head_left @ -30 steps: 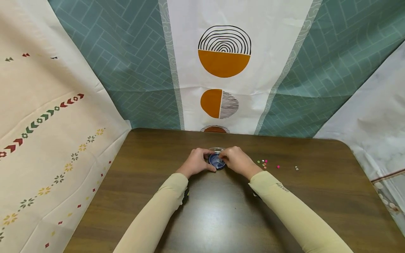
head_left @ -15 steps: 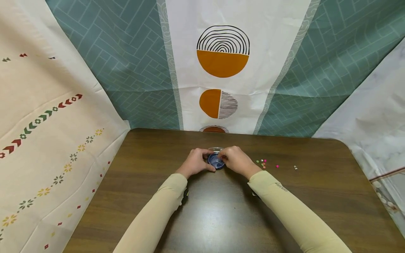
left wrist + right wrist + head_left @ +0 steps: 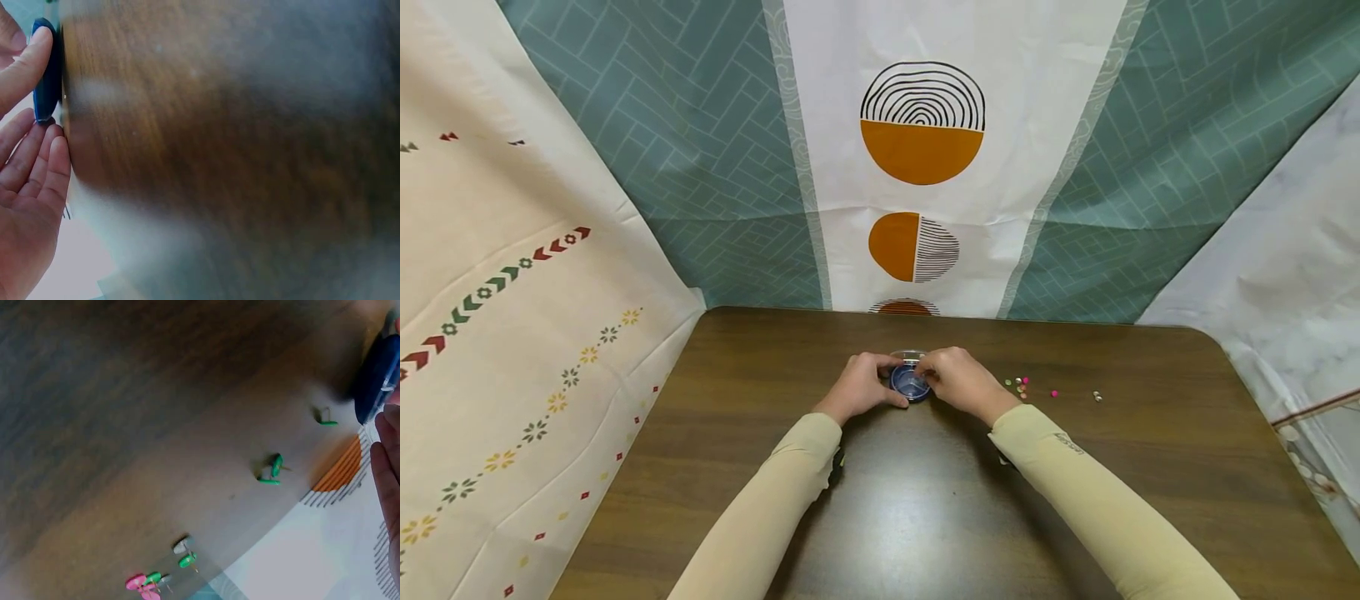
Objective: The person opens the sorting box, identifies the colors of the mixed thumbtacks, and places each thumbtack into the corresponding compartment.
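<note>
A round blue case (image 3: 909, 386) lies on the table, its clear lid (image 3: 909, 354) raised at the back. My left hand (image 3: 860, 389) grips its left side between thumb and fingers; the left wrist view shows the blue case (image 3: 47, 81) edge-on in that grasp. From the right, my right hand (image 3: 958, 380) reaches over the case with bent fingers. Those fingertips are partly hidden, so whatever they may pinch is unclear. In the right wrist view, the blue case (image 3: 376, 381) sits by the right fingers (image 3: 386, 459).
Right of the hands lie several loose thumbtacks, among them a pink thumbtack (image 3: 1054, 393) and pale thumbtacks (image 3: 1097, 396). Green thumbtacks (image 3: 277, 465) lie closer to the case. The brown table (image 3: 1150, 467) ends at a hanging patterned cloth (image 3: 745, 183).
The whole head view shifts slightly left. Both hands stay at the case, with only slight movement of the right fingers; the loose thumbtacks keep their places.
</note>
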Demonstrator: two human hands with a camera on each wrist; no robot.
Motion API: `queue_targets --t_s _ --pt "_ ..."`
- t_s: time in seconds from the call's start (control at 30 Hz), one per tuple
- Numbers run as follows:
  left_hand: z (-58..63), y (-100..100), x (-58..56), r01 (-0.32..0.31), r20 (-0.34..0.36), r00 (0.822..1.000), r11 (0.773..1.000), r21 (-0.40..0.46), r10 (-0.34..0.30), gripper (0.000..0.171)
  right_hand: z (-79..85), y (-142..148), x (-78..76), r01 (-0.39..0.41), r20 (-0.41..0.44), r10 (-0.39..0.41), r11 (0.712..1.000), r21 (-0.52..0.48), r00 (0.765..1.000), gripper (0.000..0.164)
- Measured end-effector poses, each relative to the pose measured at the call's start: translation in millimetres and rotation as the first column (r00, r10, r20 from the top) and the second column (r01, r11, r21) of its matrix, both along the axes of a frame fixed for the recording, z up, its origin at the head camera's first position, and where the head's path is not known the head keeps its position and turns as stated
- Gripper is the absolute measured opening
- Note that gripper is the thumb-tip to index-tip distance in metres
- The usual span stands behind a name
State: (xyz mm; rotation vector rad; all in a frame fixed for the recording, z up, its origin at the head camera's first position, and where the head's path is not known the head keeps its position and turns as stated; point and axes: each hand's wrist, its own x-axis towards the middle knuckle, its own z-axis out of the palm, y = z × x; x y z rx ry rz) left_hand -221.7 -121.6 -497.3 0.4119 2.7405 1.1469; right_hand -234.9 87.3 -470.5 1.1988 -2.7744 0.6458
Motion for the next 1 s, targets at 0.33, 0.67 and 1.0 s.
queue_targets --t_s 0.33,0.67,1.0 --pt "-5.9 -4 0.5 0.013 -0.008 1.0 0.999 0.038 -0.013 0.066 17.5 22 7.3 0.071 -0.059 -0.076 0.994 -0.086 0.995 0.012" --pt "-4.3 -2 0.7 -0.003 0.003 1.0 0.999 0.048 0.003 0.066 26.1 81 18.0 0.242 -0.095 -0.26 0.956 -0.168 0.961 0.013" --pt "-3.0 -2 1.1 -0.001 0.022 1.0 0.999 0.054 0.0 0.066 26.1 144 23.9 0.464 -0.098 -0.487 0.865 -0.19 0.868 0.01"
